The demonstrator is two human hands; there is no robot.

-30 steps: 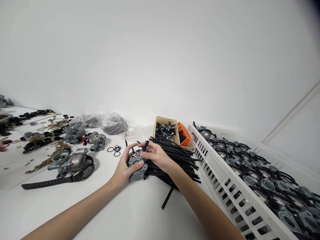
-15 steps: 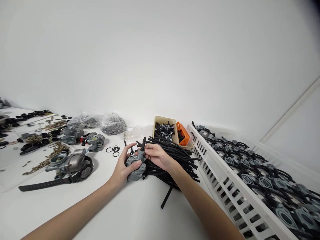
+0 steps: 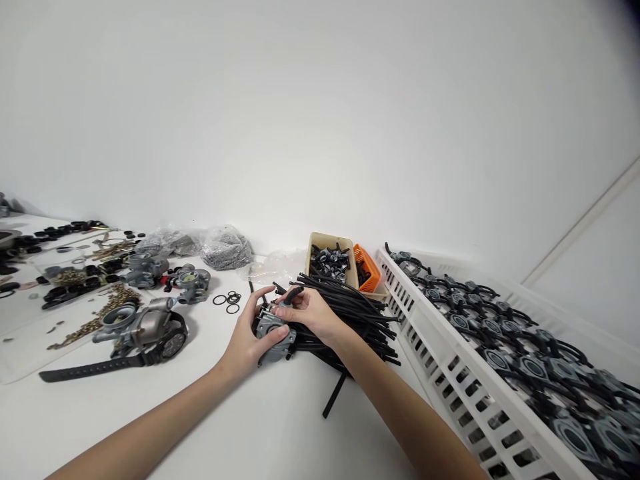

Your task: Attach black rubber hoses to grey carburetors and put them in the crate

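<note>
My left hand (image 3: pixel 247 340) is wrapped around a grey metal carburetor (image 3: pixel 275 340), thumb across its front. At the carburetor's top is a grey cap with a black rubber boot (image 3: pixel 290 297), which leans to the right. The fingers of my right hand (image 3: pixel 313 313) close around this cap and partly hide it. Just behind and to the right of my hands lies a pile of black rubber hoses (image 3: pixel 357 310).
A white slotted crate (image 3: pixel 425 347) full of carburetors stands on the right. Behind the hoses are a beige bin (image 3: pixel 330 238) and an orange basket (image 3: pixel 371 283) of small parts. Left are black O-rings (image 3: pixel 233 298), more carburetors (image 3: pixel 143 327) and a wristwatch (image 3: pixel 173 343).
The rubber boot has tipped from upright to leaning right. My right hand's fingers have come further around the cap; my left hand still holds the carburetor in nearly the same spot.
</note>
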